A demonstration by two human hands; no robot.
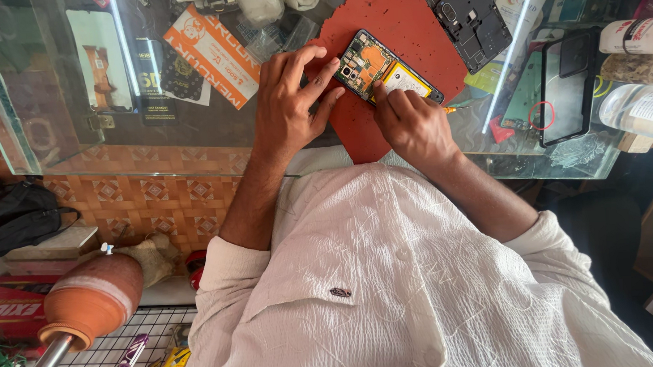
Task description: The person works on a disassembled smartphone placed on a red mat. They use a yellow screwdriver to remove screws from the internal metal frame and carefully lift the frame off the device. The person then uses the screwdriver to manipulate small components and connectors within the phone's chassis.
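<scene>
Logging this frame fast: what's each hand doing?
Left hand: open, fingertips pressing on the opened phone.
Right hand: closed around a small yellow-handled tool.

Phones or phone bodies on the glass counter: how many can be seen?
3. An opened phone lies on the red mat under both hands; a stripped black phone frame sits at the mat's top right; a phone in a clear case lies further right. Clutter may hide more.
</scene>
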